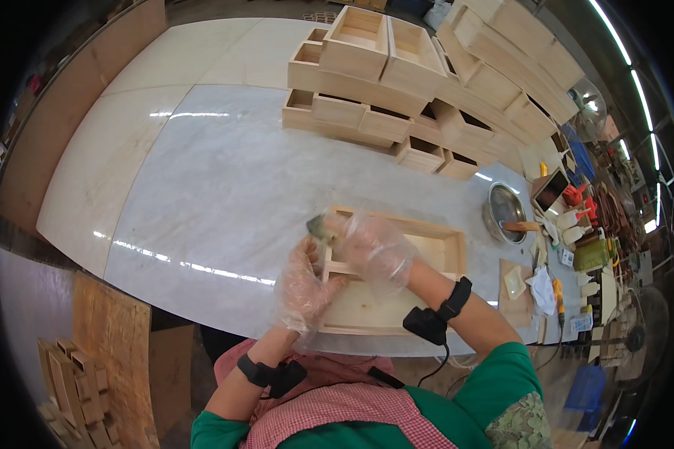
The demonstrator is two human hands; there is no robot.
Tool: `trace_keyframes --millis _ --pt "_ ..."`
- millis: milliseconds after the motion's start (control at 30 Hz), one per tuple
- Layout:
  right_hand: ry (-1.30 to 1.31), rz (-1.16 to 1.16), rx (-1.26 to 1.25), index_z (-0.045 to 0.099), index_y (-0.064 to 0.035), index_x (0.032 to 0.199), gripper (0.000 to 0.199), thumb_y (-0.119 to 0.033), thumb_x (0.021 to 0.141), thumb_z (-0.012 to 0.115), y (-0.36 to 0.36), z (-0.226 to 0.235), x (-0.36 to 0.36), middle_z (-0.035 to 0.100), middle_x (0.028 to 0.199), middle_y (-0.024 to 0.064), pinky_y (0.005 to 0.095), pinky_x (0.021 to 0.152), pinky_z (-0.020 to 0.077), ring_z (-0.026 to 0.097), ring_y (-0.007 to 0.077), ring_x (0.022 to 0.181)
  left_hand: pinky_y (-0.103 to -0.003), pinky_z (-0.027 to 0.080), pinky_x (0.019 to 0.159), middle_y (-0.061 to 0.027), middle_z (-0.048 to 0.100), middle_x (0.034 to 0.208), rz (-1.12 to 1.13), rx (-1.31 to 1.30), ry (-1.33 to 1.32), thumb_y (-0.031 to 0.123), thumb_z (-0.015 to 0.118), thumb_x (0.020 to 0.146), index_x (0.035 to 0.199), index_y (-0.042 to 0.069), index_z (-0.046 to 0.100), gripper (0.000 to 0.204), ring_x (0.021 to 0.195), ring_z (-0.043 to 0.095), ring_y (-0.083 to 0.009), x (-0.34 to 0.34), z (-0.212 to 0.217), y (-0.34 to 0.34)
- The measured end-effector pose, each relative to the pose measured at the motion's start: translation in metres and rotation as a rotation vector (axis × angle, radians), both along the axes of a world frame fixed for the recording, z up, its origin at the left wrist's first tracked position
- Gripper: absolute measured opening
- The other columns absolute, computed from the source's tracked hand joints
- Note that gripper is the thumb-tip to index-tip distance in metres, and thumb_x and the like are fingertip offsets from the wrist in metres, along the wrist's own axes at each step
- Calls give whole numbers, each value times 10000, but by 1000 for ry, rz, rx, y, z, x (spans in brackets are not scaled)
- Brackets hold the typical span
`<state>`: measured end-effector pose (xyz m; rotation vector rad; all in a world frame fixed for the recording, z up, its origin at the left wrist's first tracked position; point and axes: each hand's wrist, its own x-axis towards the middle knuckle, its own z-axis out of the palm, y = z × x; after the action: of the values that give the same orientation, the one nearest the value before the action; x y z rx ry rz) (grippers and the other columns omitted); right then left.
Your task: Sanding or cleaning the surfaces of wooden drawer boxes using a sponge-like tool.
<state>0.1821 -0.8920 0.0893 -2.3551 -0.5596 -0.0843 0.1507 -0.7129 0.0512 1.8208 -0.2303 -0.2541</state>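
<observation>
A shallow pale wooden box point(461, 256) with a divider inside lies on the table in front of me. My left hand point(301, 290), in a clear plastic glove, grips the box's left end, its thumb reaching over the inner side. Above the far left corner, my right hand point(378, 245), gloved the same way, pinches a small dark, greenish pad-like piece point(320, 227). Motion blurs that piece, so its exact kind is unclear. It is close to the left fingertips and the box's end wall; whether it touches the wood I cannot tell.
Stacked wooden boxes and drawers point(374, 82) stand at the far side. To the right are a metal bowl point(505, 212) with a wooden-handled tool point(523, 226), a tablet-like screen point(551, 190), a white cloth point(543, 290) and several bottles. More wooden pieces point(79, 385) sit lower left.
</observation>
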Motion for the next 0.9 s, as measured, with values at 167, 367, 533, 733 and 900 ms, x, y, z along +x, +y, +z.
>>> trace_keyframes --millis 167,367,533,733,900 --pt "317 29 -192 510 -121 1303 420 -114 882 516 15 31 -43 593 773 119 325 592 492 572 233 628 -299 498 876 -128 598 1194 -44 -106 151 222 785 756 1387 -32 323 822 1017 619 -175 -1 4 4" --pt "-98 3 -466 504 -130 1305 437 -122 870 554 -10 23 -76 511 625 100 411 480 436 538 273 520 -309 490 911 -141 576 1224 -36 -38 129 194 747 799 1406 -28 296 788 1052 606 -188 -3 3 4" --pt "-132 -130 -474 565 -67 1109 225 -135 898 525 -92 9 -139 533 670 96 409 499 452 587 261 609 -347 491 938 -187 575 1197 -43 -31 107 249 759 782 1384 -42 344 786 1060 615 -248 -6 9 4" --pt "187 -423 -1026 417 -141 1423 641 -34 805 551 -136 36 -189 545 700 116 419 567 461 558 304 598 -363 469 977 -203 550 1245 -46 -101 145 280 762 779 1380 -48 348 800 1138 571 -256 -7 8 9" --pt "308 -534 -681 493 -101 1378 511 -77 868 512 -120 37 -179 640 782 194 417 521 468 635 317 650 -399 384 1065 -208 483 1327 -301 -26 -49 357 820 713 1391 -46 345 921 1237 485 -318 -18 9 50"
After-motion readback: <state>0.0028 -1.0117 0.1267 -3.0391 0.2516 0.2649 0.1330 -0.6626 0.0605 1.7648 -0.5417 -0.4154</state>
